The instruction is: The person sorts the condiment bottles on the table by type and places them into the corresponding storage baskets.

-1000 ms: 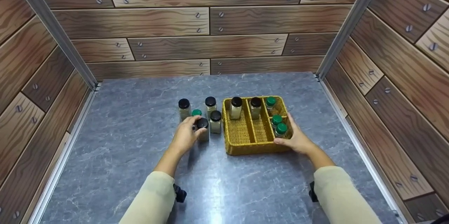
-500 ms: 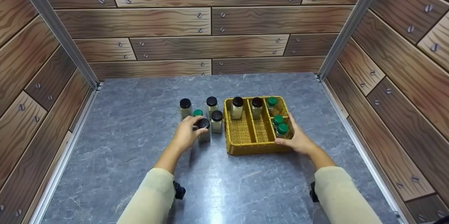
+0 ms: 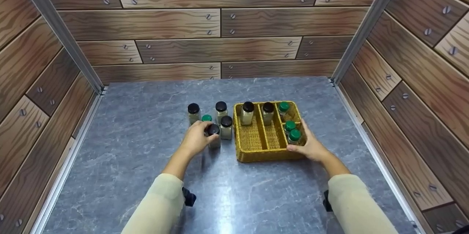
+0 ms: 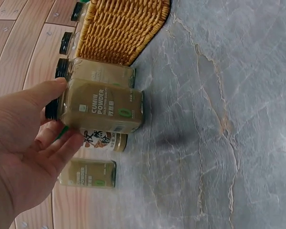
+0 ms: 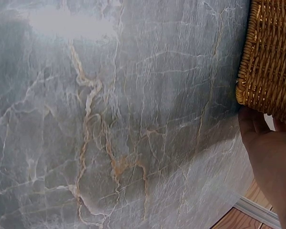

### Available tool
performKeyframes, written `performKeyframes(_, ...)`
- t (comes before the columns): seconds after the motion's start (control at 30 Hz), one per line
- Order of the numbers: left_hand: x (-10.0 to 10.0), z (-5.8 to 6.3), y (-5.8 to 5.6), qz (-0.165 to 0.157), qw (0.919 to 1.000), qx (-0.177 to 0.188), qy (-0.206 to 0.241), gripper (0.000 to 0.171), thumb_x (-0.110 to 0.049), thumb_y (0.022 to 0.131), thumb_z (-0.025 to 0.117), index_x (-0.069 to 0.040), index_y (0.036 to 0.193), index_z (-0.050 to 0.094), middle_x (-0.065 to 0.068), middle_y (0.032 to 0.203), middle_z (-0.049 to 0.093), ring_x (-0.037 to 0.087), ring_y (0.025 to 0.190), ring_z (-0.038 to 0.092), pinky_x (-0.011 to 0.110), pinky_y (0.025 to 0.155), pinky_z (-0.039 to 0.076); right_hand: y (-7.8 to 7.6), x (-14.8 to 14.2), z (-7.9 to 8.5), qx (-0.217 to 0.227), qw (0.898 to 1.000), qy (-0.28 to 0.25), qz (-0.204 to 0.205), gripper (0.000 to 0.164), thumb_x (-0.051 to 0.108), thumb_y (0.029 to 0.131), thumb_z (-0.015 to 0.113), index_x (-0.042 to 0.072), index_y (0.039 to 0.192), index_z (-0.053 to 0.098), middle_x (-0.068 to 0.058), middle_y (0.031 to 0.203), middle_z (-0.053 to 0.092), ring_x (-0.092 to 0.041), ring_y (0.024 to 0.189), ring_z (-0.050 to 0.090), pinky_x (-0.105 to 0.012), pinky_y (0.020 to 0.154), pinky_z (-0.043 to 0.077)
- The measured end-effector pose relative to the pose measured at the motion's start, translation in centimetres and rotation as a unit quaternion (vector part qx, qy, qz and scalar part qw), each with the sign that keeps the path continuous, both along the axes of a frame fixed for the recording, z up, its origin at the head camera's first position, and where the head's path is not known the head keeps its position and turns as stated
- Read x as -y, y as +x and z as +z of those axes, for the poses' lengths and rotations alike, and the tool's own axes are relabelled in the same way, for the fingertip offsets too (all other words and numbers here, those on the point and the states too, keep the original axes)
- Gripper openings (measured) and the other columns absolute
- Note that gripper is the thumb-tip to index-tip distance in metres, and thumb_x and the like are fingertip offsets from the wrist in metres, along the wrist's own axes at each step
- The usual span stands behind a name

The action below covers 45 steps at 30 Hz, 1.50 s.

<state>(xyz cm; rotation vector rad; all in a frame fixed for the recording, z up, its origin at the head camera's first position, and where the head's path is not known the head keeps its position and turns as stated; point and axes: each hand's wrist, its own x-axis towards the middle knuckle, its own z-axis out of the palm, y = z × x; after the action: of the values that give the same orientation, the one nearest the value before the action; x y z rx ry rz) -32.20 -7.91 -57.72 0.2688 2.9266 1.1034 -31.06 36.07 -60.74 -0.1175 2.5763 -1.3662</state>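
My left hand (image 3: 196, 138) pinches a square glass jar of cumin powder (image 4: 105, 106) near its black cap, thumb on one side and fingers on the other. The jar stands upright, close over the grey table. Around it are a green-capped jar (image 3: 206, 117), partly hidden by my fingers, and black-capped jars, one (image 3: 226, 129) right beside it. At the right, my right hand (image 3: 311, 146) grips the front right corner of a yellow-brown wicker basket (image 3: 269, 156), thumb at the front rim and fingers along the side. Jars with black caps (image 3: 248, 106) and green caps (image 3: 294, 134) stand inside it.
Two more black-capped jars stand behind, one at the far left (image 3: 194, 111) and one nearer the basket (image 3: 221, 109). Dividers (image 3: 264, 135) split the basket into compartments. Wood-patterned walls (image 3: 220, 25) enclose the marbled table (image 3: 139, 135) at the back and sides.
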Motion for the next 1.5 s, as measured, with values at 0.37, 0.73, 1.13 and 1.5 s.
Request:
performKeyframes(0.37,0.2,-0.6,0.2,-0.011,0.9989,-0.017,0.042,0.043,-0.029,0.094,0.086,-0.012,0.132,0.075,0.013,0.118,0.079,0.031,0.110,0.077,0.048,0.095,0.063,0.0,0.0,0.1,-0.002,1.000,0.001,0.011,0.136,0.037,0.090,0.090,0.017,0.174,-0.015,-0.036,0.178,-0.005,-0.059,0.164,0.005,-0.073,0.134,0.009)
performKeyframes(0.73,0.6,-0.6,0.9,-0.015,0.9968,-0.027,0.073,0.040,-0.029,0.097,0.083,-0.010,0.131,0.074,0.016,0.116,0.071,0.033,0.112,0.069,0.050,0.100,0.061,-0.1,0.0,-0.3,-0.004,1.000,0.002,0.007,0.136,0.036,0.089,0.091,0.013,0.174,-0.013,-0.037,0.178,-0.004,-0.060,0.164,0.007,-0.072,0.134,0.009)
performKeyframes(1.13,0.4,2.2,1.8,-0.013,0.9910,0.015,0.132,0.036,-0.031,0.097,0.082,-0.020,0.131,0.075,0.002,0.115,0.077,0.024,0.114,0.074,0.048,0.094,0.061,-0.2,0.0,-0.2,-0.006,1.000,0.013,0.005,0.135,0.034,0.090,0.091,0.018,0.174,-0.013,-0.037,0.178,-0.003,-0.059,0.164,0.007,-0.072,0.134,0.010)
performKeyframes(1.5,-1.2,5.6,2.6,-0.040,0.9920,-0.009,0.119,0.044,-0.029,0.095,0.083,-0.015,0.136,0.074,0.011,0.129,0.077,0.032,0.122,0.074,0.051,0.100,0.061,-0.1,-0.1,-0.1,-0.006,1.000,0.017,0.001,0.134,0.033,0.090,0.090,0.019,0.174,-0.013,-0.036,0.178,-0.004,-0.059,0.164,0.006,-0.072,0.134,0.009)
